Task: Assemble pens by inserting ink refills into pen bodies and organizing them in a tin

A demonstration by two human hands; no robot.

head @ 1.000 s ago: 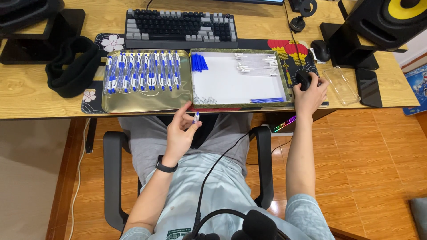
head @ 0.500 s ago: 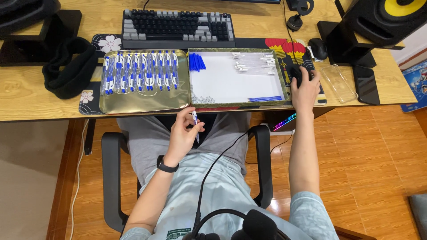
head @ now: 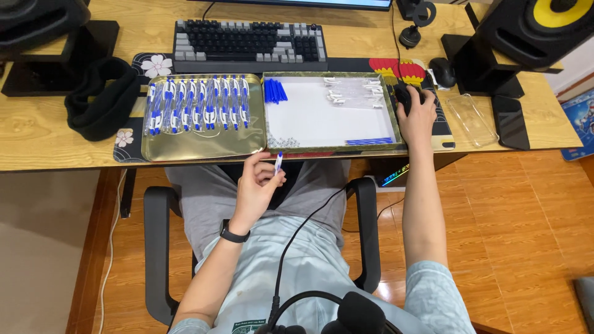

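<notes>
Left hand (head: 257,185) held a pen (head: 278,162); right hand (head: 416,114) gripped a mouse (head: 403,94). Gold tray (head: 204,148) full of pens, parts tray (head: 396,117) partly stocked.

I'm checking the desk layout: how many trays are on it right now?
2. A gold tray holding rows of blue-and-white pens sits left of centre at the desk's front edge, and a white-floored tray of pen parts lies directly beside it on the right.
</notes>
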